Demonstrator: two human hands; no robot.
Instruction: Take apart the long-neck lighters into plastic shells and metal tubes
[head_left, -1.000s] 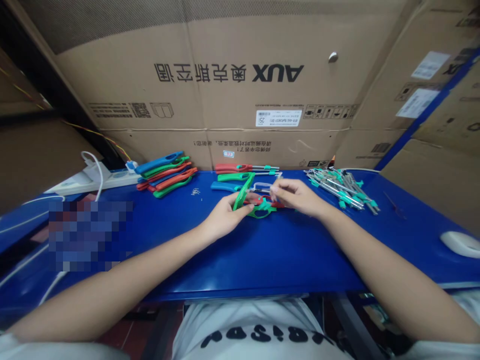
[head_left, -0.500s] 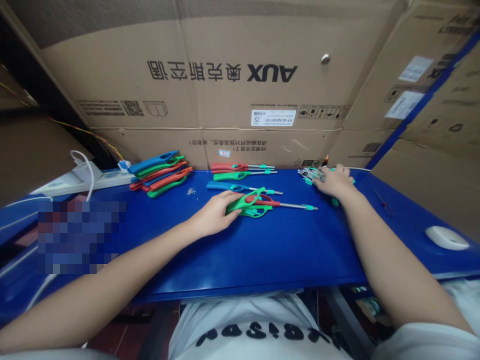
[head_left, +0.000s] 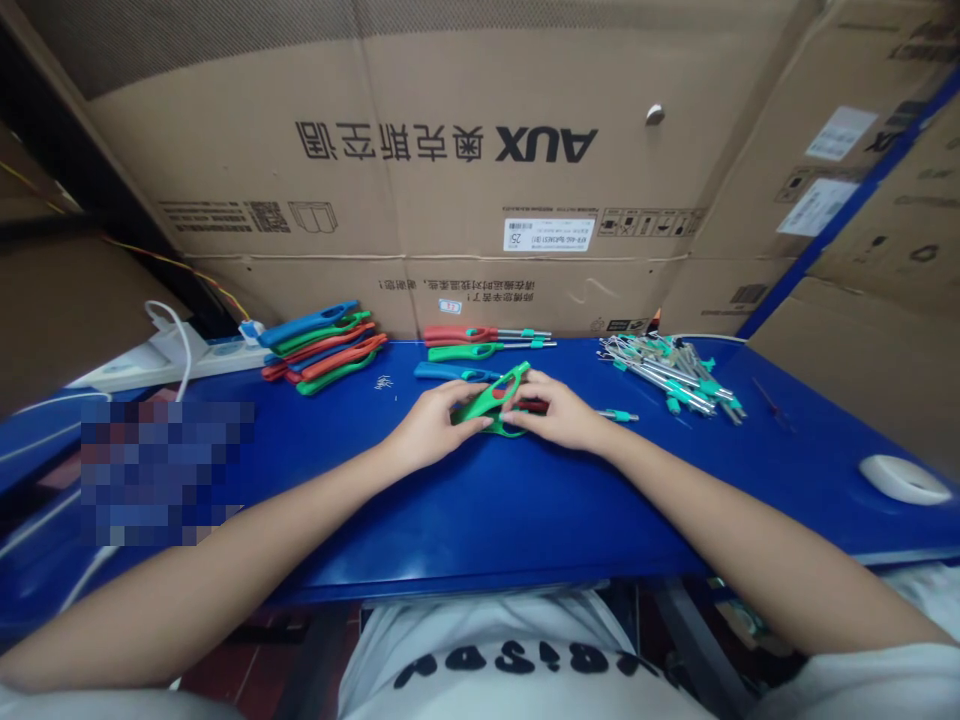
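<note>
Near the middle of the blue table, my left hand (head_left: 431,422) is closed on a green lighter handle (head_left: 489,396) with a finger loop. Closed too is my right hand (head_left: 559,412), its fingertips pinching the loop end of that handle. Whatever small part may lie between those fingers is hidden. Partly behind my right hand is a red stick lighter, whose metal tube and teal clip (head_left: 619,415) stick out to the right. Just beyond my hands rests a blue stick lighter (head_left: 454,371). To the right lies a pile of metal lighter tubes (head_left: 667,372) with teal clips and thin wires.
Red stick lighters (head_left: 459,334) and a green one (head_left: 461,351) lie by the cardboard wall (head_left: 420,200). A stack of coloured lighter handles (head_left: 322,348) is at left, near a white power strip (head_left: 124,365). Tiny pins (head_left: 384,382) and a white mouse (head_left: 904,479) rest on the table.
My right hand has left the pile of metal tubes and moved left to the green handle. My left hand keeps hold of that handle in nearly the same place.
</note>
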